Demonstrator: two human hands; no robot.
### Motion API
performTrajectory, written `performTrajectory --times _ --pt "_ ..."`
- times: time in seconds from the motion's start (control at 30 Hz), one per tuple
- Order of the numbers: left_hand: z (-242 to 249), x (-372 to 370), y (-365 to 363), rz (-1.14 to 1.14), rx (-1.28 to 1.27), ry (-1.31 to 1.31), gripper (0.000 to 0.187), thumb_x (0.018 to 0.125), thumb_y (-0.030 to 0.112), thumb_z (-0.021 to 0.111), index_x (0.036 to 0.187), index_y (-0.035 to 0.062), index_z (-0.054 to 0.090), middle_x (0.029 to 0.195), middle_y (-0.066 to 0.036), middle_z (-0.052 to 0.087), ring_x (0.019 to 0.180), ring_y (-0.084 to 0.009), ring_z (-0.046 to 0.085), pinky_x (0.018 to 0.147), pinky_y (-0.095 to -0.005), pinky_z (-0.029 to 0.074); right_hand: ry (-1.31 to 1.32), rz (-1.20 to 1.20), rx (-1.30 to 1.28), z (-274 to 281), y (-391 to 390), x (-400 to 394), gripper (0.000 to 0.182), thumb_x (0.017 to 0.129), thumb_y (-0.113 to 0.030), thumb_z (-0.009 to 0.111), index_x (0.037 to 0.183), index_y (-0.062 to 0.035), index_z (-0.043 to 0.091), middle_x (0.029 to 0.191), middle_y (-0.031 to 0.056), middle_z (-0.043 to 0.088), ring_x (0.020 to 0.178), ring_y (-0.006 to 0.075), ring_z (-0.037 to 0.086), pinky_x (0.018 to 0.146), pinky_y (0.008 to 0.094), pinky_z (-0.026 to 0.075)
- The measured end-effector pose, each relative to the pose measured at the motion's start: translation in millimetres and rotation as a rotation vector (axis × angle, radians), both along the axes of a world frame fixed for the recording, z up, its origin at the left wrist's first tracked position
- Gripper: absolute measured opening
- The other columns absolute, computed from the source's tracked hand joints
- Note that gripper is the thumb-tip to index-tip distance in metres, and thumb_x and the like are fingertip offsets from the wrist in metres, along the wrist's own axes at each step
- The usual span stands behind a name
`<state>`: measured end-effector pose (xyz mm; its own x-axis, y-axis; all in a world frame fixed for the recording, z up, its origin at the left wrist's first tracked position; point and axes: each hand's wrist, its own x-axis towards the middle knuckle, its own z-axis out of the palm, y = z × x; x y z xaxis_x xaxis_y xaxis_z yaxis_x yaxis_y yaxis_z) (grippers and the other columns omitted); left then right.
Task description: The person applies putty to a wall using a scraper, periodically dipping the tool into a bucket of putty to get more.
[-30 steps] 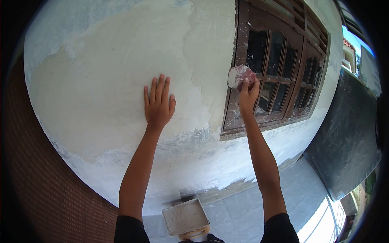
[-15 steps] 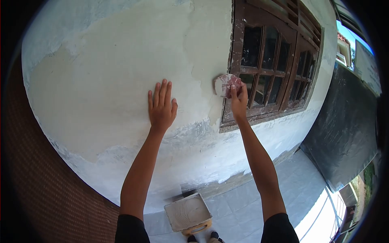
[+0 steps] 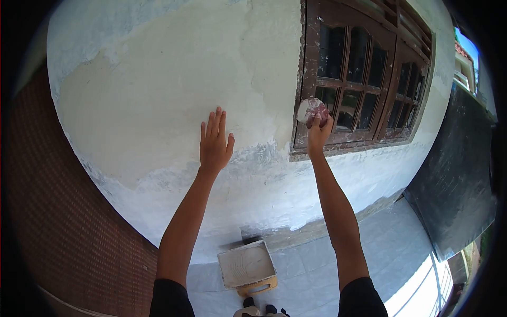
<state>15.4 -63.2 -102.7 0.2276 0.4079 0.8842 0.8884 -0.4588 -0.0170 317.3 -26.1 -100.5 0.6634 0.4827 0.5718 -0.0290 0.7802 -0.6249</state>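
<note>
Head view: your left hand [image 3: 215, 141] lies flat and open on the wall [image 3: 158, 95]; your right hand [image 3: 318, 132] grips a scraper [image 3: 311, 111] against the window frame [image 3: 302, 79]. Below your hands, a tray [image 3: 246, 266] sits on the floor [image 3: 380, 243].

We face an outdoor wall [image 3: 158, 79], patchy cream plaster above, whiter rough band along its base. Right of it we see a brown wooden window [image 3: 364, 79] with many small dark panes, frame smeared with white. Pale grey tiled floor [image 3: 380, 248] below, bright sun at its right edge. Reddish brick surface [image 3: 63, 227] on our left, dark sheet [image 3: 457, 174] on our right, blue sky [image 3: 467, 45] above it.
</note>
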Motion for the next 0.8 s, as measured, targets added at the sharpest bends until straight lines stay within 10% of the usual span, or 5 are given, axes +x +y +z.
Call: performTrajectory --times 0.37,0.8 --pt "-138.8 -33.3 -60.2 -0.061 -0.259 -0.137 0.051 0.099 0.021 0.052 0.145 0.0025 0.042 0.147 -0.017 0.047 0.136 -0.0332 0.044 0.115 -0.0481 0.034 -0.307 0.367 -0.363 -176.6 -49.4 -22.5 0.024 0.106 -0.019 0.050 0.124 -0.0033 0.053 0.109 0.0040 0.060 0.099 0.0110 0.055 0.089 0.0286 0.047" --pt "-410.7 -121.3 -147.7 0.090 -0.817 -0.485 0.042 0.100 0.021 0.051 0.136 -0.0009 0.050 0.135 -0.021 0.056 0.127 -0.0368 0.052 0.108 -0.0444 0.041 -0.597 0.723 -0.959 -472.2 -133.7 -112.4 0.026 0.102 -0.012 0.054 0.124 -0.0004 0.059 0.107 0.0061 0.068 0.097 0.0113 0.062 0.086 0.0269 0.049"
